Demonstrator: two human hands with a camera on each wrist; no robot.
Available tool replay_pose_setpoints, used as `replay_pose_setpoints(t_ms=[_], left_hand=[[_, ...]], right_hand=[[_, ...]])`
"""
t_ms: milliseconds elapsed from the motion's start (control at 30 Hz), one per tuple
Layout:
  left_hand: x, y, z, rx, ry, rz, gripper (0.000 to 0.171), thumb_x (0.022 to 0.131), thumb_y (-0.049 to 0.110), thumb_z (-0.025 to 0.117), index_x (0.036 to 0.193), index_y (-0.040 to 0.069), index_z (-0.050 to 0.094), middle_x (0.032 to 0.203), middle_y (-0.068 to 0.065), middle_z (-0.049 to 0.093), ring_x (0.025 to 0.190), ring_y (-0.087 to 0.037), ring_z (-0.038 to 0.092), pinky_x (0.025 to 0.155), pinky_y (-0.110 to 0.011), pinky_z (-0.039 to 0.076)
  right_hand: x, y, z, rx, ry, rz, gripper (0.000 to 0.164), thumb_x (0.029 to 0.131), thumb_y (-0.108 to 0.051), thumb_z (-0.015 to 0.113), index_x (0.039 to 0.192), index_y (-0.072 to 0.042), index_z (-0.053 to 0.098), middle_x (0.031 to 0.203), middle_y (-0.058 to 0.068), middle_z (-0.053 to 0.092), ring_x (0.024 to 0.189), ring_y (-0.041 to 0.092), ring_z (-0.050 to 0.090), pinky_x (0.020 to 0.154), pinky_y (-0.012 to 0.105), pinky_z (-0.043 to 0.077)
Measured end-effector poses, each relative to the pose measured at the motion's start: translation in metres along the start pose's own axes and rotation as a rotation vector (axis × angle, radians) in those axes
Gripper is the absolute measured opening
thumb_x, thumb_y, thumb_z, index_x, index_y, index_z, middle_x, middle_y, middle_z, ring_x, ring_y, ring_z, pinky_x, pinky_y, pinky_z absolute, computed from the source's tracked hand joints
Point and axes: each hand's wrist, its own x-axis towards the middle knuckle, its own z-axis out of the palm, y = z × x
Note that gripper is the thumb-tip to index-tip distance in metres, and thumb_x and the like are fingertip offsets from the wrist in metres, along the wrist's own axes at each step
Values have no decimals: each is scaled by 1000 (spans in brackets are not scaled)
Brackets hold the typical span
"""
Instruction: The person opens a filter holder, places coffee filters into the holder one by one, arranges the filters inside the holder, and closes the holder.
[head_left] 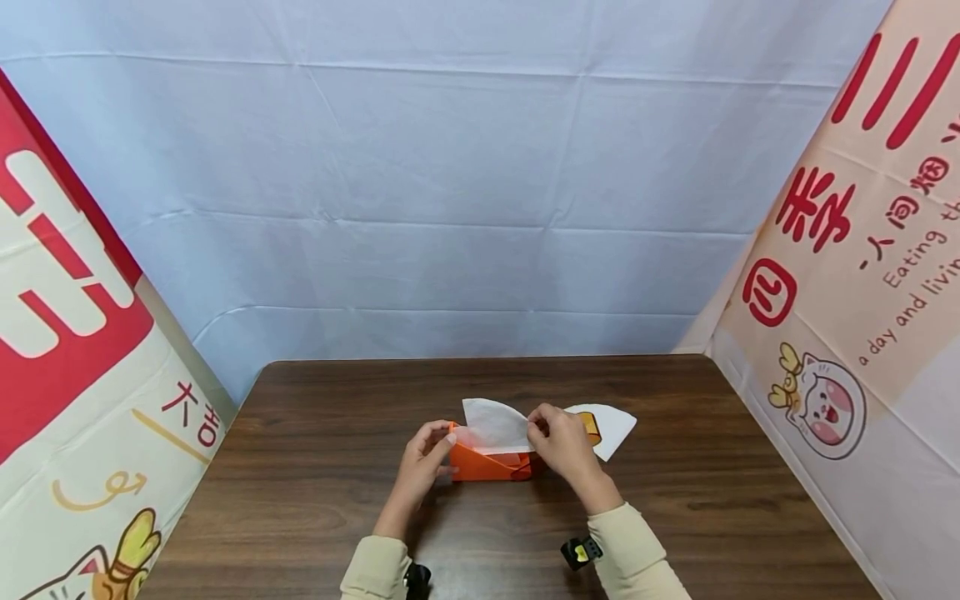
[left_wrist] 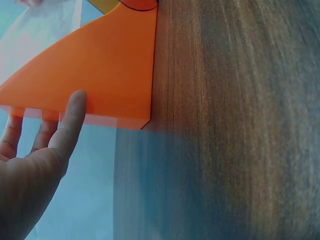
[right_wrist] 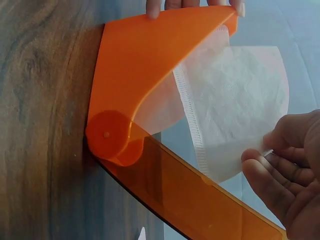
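An orange coffee filter holder (head_left: pixel 491 468) stands on the table with its see-through amber lid (right_wrist: pixel 170 185) swung open to the right. My left hand (head_left: pixel 422 457) grips the holder's left end, fingers (left_wrist: pixel 75 115) spread across its side. A white paper coffee filter (right_wrist: pixel 235 100) with a crimped seam is pinched at its edge between the thumb and fingers of my right hand (head_left: pixel 561 442). That filter stands tilted in the holder's opening, its lower part overlapping the orange wall. Pale paper (right_wrist: pixel 162 107) also shows inside the holder.
More white filter paper (head_left: pixel 619 427) lies on the table to the right, partly behind the lid and my right hand. The dark wooden table (head_left: pixel 337 417) ends at a pale cloth backdrop (head_left: pixel 450 275). Printed cloths (head_left: pixel 817 392) hang at both sides.
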Motion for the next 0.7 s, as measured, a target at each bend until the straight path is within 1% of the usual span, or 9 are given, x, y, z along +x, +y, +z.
replay_pose_setpoints(t_ms=[167,367,467,533,700], left_hand=[[0,0,0,8,4,1,34,93,19,59,119,-1,52,108,-15,55,92,-23,57,70,-55,51],[0,-2,0,10,-8,25,34,94,18,58,120,-2,51,109,-16,55,92,-21,57,69,-53,52],[0,-1,0,-2,-14,18,33,94,16,57,120,-3,50,109,-16,55,92,-20,57,70,-55,51],[-1,2,0,-11,-18,12,33,94,14,57,120,-4,50,109,-17,55,91,-21,56,71,-58,50],[-6,18,3,-9,-23,13,32,93,11,58,118,-7,50,108,-19,55,91,-25,56,72,-61,48]], right_hand=[[-3,-3,3,18,-35,46,10,76,-2,70,76,-9,64,69,-2,59,58,11,51,51,26,45],[-6,-2,10,35,-20,57,11,74,0,71,74,-8,63,67,-1,59,57,11,51,51,25,46],[-8,-2,14,42,-14,63,11,74,0,71,74,-8,63,68,1,60,59,14,53,53,28,48],[-10,-2,16,40,-16,64,11,74,0,72,75,-8,64,70,1,61,62,16,55,55,30,49],[-13,-2,23,37,-28,54,12,74,1,72,75,-8,64,72,3,63,65,19,57,59,33,50]])
